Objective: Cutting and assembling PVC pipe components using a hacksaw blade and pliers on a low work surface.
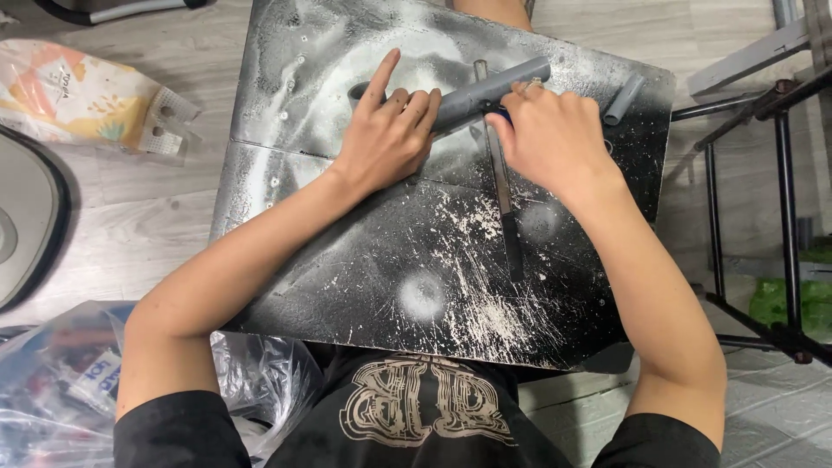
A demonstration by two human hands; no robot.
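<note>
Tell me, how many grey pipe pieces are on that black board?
2. A long grey pipe lies under both hands near the board's far edge; a short pipe piece lies at the far right corner. Others may be hidden.
</note>
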